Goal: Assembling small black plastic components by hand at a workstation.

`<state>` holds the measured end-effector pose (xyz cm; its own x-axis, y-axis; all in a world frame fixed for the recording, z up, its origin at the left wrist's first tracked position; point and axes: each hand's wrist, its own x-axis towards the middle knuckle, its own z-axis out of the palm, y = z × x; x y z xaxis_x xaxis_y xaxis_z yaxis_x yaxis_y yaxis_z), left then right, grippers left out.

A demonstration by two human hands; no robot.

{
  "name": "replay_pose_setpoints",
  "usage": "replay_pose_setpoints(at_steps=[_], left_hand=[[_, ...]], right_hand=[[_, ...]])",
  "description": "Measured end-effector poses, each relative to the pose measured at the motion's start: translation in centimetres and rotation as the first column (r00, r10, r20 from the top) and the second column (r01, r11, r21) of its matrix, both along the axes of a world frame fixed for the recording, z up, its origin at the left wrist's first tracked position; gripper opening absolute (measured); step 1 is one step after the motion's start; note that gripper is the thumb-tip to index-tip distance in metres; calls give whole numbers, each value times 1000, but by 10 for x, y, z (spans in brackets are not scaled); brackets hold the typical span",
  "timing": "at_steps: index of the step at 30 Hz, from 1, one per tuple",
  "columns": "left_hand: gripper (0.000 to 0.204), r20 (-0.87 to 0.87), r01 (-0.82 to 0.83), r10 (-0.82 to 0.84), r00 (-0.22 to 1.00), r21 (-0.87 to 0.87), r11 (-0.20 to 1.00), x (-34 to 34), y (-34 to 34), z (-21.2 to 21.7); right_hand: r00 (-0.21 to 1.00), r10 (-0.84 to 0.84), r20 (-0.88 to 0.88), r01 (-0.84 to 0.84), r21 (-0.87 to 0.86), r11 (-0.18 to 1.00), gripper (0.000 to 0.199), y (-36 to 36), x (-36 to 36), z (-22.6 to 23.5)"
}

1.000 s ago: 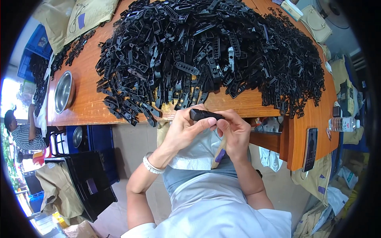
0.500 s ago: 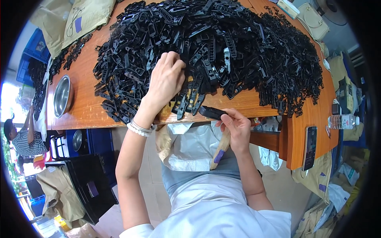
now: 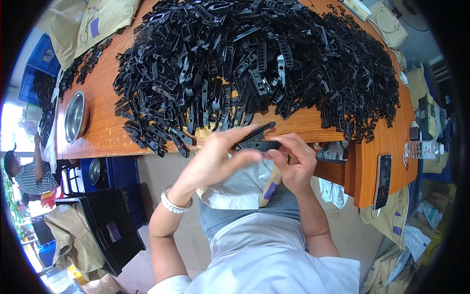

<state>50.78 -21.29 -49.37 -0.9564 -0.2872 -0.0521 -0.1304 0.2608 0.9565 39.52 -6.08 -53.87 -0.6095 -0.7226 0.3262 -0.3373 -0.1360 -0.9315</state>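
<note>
Over the table's front edge, my two hands meet at black plastic parts. My right hand (image 3: 297,164) pinches a long, dark, oblong plastic part (image 3: 267,145) between thumb and fingers. From the left, my left hand (image 3: 215,159), slightly blurred and wearing a pale beaded bracelet, closes around a second slim black plastic part (image 3: 259,131) that slants up just above the first. Whether the two parts are joined or only touching, I cannot tell. Beyond my hands lies a large heap of black plastic parts (image 3: 230,59). Beneath them an open lined bag (image 3: 230,193) rests at my lap.
A heap of smaller black pieces (image 3: 362,83) spreads across the right of the wooden table (image 3: 110,125). A metal bowl (image 3: 76,117) stands at left. A phone (image 3: 382,182) and a plastic bottle (image 3: 422,150) are at right. Another person (image 3: 34,171) works far left.
My left hand has come back from the heap toward me and now meets my right hand, with a slim black plastic part. Several parts at the heap's near edge have shifted.
</note>
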Motion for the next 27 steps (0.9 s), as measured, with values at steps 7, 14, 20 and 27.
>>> replay_pose_setpoints(at_steps=[7, 14, 20, 27], left_hand=[[43, -64, -60, 48, 997, -194, 979, 13, 15, -5], [42, -168, -71, 36, 985, -207, 976, 17, 17, -10], [36, -69, 104, -110, 991, -93, 990, 17, -8, -13], [12, -363, -548, 442, 820, -721, 424, -1, -121, -21]], right_hand=[[998, -20, -65, 16, -55, 998, 28, -12, 0, 13], [983, 105, -150, -99, 47, 994, 27, -1, -7, 10], [943, 203, 264, -206, -15, 978, 24, 3, -6, 2], [941, 248, 231, -304, 252, 919, 18, 14, 9, -12]])
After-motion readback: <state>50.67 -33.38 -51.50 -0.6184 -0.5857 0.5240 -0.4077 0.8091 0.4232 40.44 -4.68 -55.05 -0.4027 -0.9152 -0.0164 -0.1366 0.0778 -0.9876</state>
